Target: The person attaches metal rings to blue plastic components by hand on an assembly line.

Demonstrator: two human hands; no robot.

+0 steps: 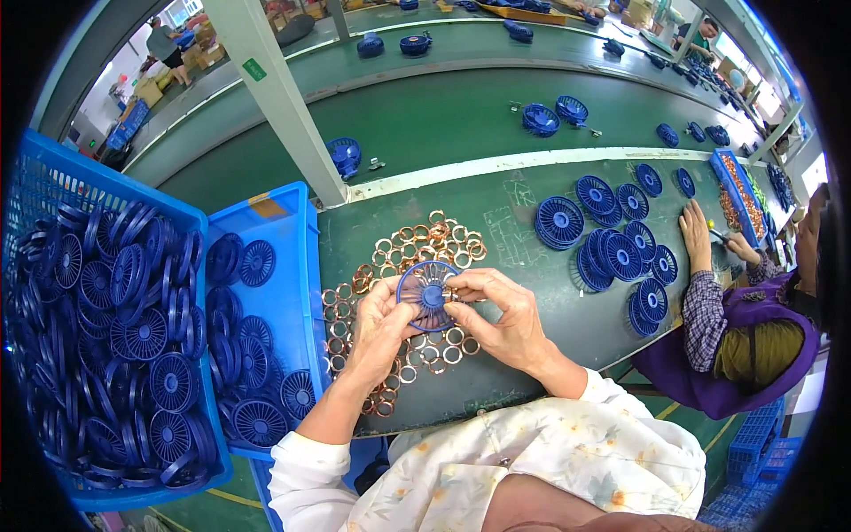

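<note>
Above the green worktop I hold up a round blue fan grille with thin radial ribs and a solid hub. My left hand is closed on its left rim, with the thumb on the front near the hub. My right hand is closed in a pinch at the grille's right side, beside the hub. Between its fingertips a small shiny edge shows, which looks like a copper-coloured ring, mostly covered by the fingers. Many loose copper-coloured rings lie spread on the worktop under and around both hands.
At left, a blue crate overflows with blue grilles beside a shallower blue bin. More grilles lie in stacks to the right. A co-worker's hand rests near a tray. A post stands before the green conveyor.
</note>
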